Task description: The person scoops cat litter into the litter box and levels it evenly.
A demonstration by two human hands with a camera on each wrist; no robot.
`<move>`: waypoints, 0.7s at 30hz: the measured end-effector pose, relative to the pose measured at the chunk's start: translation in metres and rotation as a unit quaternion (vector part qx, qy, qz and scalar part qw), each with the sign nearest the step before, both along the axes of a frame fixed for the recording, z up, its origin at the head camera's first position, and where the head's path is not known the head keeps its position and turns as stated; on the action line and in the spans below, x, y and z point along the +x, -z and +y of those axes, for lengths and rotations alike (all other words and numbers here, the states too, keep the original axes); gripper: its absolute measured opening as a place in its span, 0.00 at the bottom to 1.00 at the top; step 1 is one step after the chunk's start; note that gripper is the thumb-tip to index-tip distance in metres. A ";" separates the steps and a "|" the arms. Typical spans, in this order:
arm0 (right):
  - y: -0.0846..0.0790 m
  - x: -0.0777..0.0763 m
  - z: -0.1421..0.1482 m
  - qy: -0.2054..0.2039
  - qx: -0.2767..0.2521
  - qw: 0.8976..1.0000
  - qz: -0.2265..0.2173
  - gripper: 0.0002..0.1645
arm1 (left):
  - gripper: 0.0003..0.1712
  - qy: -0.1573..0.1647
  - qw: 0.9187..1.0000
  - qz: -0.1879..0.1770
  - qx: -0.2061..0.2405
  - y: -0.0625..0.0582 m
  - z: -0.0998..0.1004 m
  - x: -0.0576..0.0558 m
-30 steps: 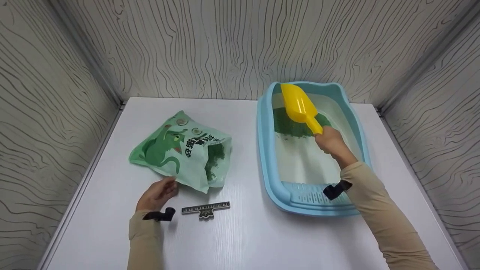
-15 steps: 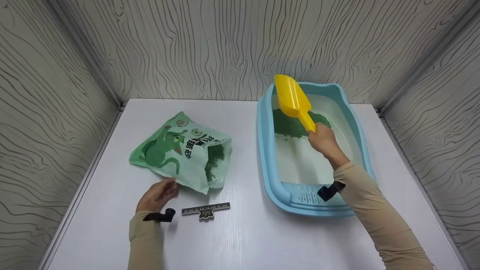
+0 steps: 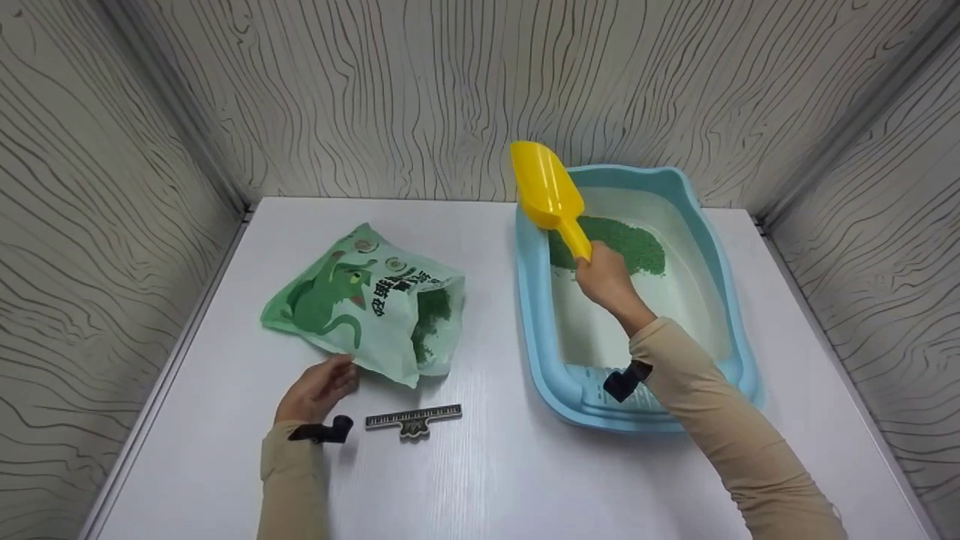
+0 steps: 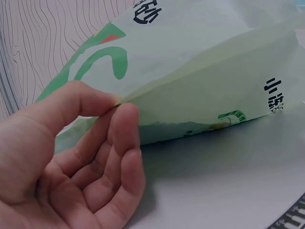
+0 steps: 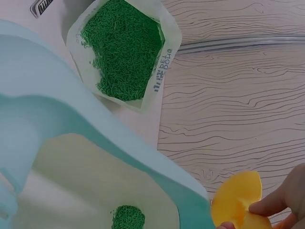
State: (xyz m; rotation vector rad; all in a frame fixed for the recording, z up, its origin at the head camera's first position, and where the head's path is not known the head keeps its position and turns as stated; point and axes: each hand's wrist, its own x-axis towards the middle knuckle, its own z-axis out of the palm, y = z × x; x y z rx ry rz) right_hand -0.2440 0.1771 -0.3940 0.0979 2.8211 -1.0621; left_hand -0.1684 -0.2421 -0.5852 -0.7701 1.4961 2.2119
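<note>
My right hand [image 3: 604, 276] grips the handle of a yellow scoop [image 3: 546, 184], held above the left rim of a blue litter box [image 3: 529, 315]. No litter shows in the scoop's bowl in the head view. Green pellet litter [image 3: 626, 244] lies in a patch toward the back of the box. With thumb and index finger, my left hand [image 4: 86, 152] pinches the lower edge of a pale green cat litter bag [image 3: 382, 330]. The bag lies on its side, its mouth turned right, and green pellets [image 5: 124, 52] fill its inside in the right wrist view.
A dark metal clip [image 3: 413, 420] with a ruler-like bar lies on the white table [image 3: 480, 480] in front of the bag. Wood-grain panels [image 3: 420, 97] enclose the table at the back and both sides.
My right hand has carried the scoop leftward from over the litter patch to the box's left rim. The left hand and the bag have stayed nearly still.
</note>
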 end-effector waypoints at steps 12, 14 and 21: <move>0.010 0.001 -0.037 -0.023 -0.004 0.999 0.039 0.21 | 0.05 -0.001 1.000 -0.001 0.017 -0.001 -0.002 0.000; 0.013 0.002 -0.044 -0.028 0.000 0.998 0.048 0.20 | 0.04 0.000 1.000 -0.002 0.014 -0.001 -0.001 0.000; 0.020 0.000 -0.071 -0.025 -0.010 1.000 0.017 0.19 | 0.05 0.003 1.000 0.002 -0.001 0.000 0.001 0.000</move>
